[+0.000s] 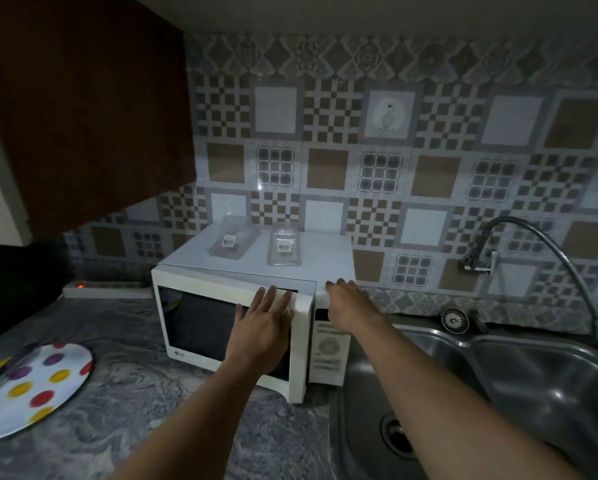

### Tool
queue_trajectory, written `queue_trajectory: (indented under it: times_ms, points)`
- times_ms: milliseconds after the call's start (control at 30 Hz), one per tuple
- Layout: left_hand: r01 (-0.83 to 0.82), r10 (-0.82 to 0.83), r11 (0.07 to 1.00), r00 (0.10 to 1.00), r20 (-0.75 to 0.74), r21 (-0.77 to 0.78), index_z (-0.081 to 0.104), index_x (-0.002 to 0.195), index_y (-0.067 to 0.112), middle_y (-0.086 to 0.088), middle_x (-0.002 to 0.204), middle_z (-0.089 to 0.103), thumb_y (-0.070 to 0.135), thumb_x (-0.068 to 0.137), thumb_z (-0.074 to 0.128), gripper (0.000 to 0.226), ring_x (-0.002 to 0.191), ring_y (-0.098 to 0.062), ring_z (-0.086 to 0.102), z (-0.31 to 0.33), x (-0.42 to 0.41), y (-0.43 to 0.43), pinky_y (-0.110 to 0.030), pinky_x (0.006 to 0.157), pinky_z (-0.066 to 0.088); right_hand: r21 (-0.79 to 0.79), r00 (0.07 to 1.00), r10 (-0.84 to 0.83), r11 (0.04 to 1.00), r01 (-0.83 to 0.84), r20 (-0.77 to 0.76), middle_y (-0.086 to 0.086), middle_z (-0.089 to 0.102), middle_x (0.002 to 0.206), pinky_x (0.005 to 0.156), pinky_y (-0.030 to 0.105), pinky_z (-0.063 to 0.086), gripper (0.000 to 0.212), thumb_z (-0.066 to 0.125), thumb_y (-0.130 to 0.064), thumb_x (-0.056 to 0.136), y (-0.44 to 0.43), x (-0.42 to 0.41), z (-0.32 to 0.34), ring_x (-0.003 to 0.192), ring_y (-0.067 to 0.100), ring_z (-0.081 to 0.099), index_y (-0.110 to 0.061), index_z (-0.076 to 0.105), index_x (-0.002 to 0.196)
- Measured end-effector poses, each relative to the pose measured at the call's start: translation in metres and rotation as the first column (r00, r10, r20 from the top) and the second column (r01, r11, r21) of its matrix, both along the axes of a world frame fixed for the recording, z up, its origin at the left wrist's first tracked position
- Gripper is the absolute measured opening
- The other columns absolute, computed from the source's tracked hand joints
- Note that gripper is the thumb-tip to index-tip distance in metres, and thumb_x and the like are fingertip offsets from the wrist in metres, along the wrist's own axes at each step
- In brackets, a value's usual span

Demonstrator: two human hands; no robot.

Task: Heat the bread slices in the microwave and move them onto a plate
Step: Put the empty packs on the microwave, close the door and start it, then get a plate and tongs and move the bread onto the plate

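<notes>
A white microwave (221, 271) stands on the grey marble counter against the tiled wall. Its dark-windowed door (200, 327) stands slightly ajar at its right edge. My left hand (264, 320) lies flat on the door's right side with the fingers straight. My right hand (348, 303) rests on the microwave's top right corner above the control panel (328, 355), fingers laid over the edge. A white plate with coloured dots (38, 386) lies on the counter at the left. No bread is visible.
Two clear plastic boxes (233, 242) (284, 247) lie on the microwave's top. A steel double sink (498, 386) with a curved tap (519, 237) sits right of the microwave. A power strip (107, 289) lies at the back left, under a dark wall cabinet (83, 109).
</notes>
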State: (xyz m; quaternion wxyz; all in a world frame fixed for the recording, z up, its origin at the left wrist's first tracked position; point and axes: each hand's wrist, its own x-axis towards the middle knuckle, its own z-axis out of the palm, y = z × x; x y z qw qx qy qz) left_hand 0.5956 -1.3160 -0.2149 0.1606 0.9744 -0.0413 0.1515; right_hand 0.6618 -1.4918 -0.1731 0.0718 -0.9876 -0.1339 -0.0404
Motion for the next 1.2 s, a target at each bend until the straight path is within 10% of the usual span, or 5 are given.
queue_trajectory:
  times_ms: [167, 533, 867, 1067, 1200]
  points:
    - [-0.065, 0.066, 0.998, 0.990, 0.123, -0.012, 0.040, 0.145, 0.035, 0.002, 0.157, 0.034, 0.046, 0.103, 0.020, 0.048, 0.148, -0.017, 0.021, 0.002, -0.006, -0.002, -0.050, 0.117, 0.025, 0.017, 0.999, 0.043, 0.999, -0.043, -0.007, 0.017, 0.062, 0.117, 0.083, 0.037, 0.048, 0.030, 0.047, 0.005, 0.087, -0.006, 0.003, 0.015, 0.107, 0.035, 0.060, -0.004, 0.060, 0.112]
    - [-0.089, 0.102, 0.992, 0.981, 0.165, -0.088, 0.062, 0.119, 0.034, 0.012, 0.123, 0.064, 0.053, 0.099, 0.029, 0.043, 0.105, -0.016, 0.064, 0.014, -0.062, 0.023, -0.037, 0.084, 0.054, 0.057, 0.974, 0.216, 0.975, -0.213, -0.066, 0.014, 0.058, 0.129, 0.097, 0.049, 0.047, 0.032, 0.046, -0.021, 0.100, 0.063, -0.004, 0.020, 0.114, 0.034, 0.056, -0.011, 0.054, 0.129]
    - [-0.242, 0.244, 0.969, 0.969, 0.046, -0.053, 0.069, 0.105, 0.027, 0.002, 0.079, 0.070, 0.051, 0.100, 0.034, 0.042, 0.068, -0.012, 0.062, 0.039, -0.111, 0.060, -0.028, 0.064, 0.048, 0.090, 0.817, 0.575, 0.817, -0.570, -0.044, 0.010, 0.055, 0.142, 0.099, 0.040, 0.047, 0.044, 0.046, -0.019, 0.104, 0.158, -0.020, 0.015, 0.121, 0.029, 0.056, -0.028, 0.046, 0.148]
    - [-0.406, 0.404, 0.914, 0.913, -0.063, -0.019, 0.068, 0.117, 0.031, 0.005, 0.087, 0.069, 0.043, 0.099, 0.043, 0.033, 0.066, -0.003, 0.054, 0.051, -0.134, 0.084, -0.021, 0.063, 0.040, 0.055, 0.686, 0.725, 0.688, -0.723, -0.056, 0.005, 0.044, 0.154, 0.107, 0.041, 0.039, 0.050, 0.042, -0.014, 0.103, 0.198, -0.025, 0.017, 0.135, 0.029, 0.046, -0.035, 0.046, 0.148]
    - [-0.537, 0.539, 0.842, 0.840, -0.065, 0.049, 0.069, 0.114, 0.030, -0.002, 0.090, 0.068, 0.048, 0.098, 0.040, 0.038, 0.087, -0.025, 0.064, 0.052, -0.147, 0.093, -0.032, 0.069, 0.047, 0.049, 0.615, 0.786, 0.618, -0.785, -0.060, 0.008, 0.039, 0.157, 0.111, 0.038, 0.036, 0.046, 0.036, -0.022, 0.106, 0.219, -0.025, 0.012, 0.139, 0.031, 0.041, -0.029, 0.042, 0.151]
